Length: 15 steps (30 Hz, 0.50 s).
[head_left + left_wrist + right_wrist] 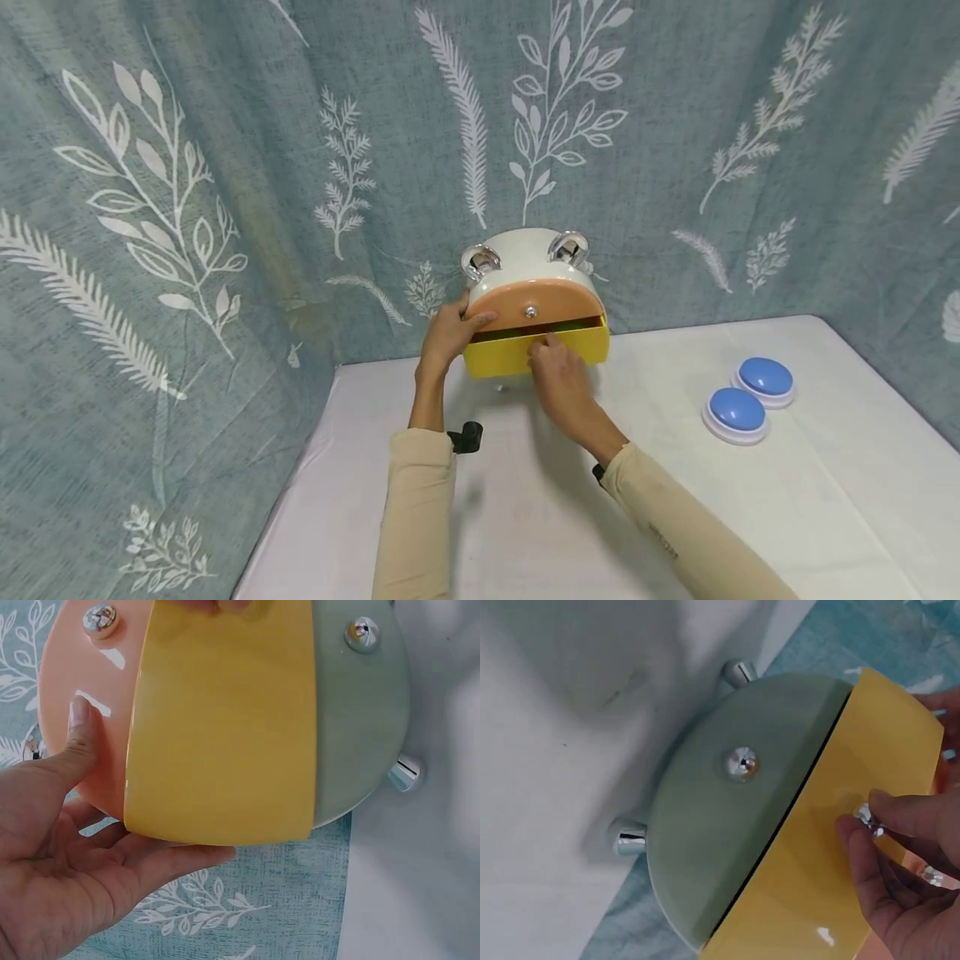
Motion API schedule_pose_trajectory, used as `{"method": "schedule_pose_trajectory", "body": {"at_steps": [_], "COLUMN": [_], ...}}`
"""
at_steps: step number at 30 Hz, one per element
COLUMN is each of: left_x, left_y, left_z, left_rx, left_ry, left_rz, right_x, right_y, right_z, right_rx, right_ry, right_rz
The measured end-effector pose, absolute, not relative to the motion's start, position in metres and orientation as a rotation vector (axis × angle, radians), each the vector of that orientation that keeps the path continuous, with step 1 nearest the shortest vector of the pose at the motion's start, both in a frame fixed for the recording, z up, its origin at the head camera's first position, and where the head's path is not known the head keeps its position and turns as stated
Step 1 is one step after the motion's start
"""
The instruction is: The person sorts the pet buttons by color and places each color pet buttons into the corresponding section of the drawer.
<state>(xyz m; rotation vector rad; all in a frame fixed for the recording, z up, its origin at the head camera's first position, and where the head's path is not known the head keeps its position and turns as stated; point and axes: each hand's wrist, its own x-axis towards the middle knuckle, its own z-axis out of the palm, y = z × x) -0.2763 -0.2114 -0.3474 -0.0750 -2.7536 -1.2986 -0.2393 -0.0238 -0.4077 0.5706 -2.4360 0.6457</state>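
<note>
A small rounded drawer cabinet, white on top with two silver ears, stands against the cloth backdrop. Its yellow drawer juts out below the orange drawer; a dark gap shows above the yellow front, with a bit of green inside. Below it, the green drawer sits flush. My right hand pinches the yellow drawer's silver knob between thumb and fingers. At the cabinet's left side, my left hand grips it, thumb on the orange front and the other fingers around the edge.
Two blue push buttons with white bases lie on the right of the white-covered table. A leaf-patterned teal cloth hangs behind and to the left. Short silver feet hold up the cabinet.
</note>
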Motion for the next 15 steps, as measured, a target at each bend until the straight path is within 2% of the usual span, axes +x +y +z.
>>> {"method": "schedule_pose_trajectory", "body": {"at_steps": [15], "left_x": [-0.278], "left_y": [-0.213], "left_z": [-0.352], "left_rx": [-0.038], "left_ry": [-2.757], "left_rz": [-1.264], "right_x": [-0.265], "right_y": [-0.036], "right_z": [-0.413], "right_rx": [0.532], "right_ry": [-2.407], "right_rz": [0.61]}}
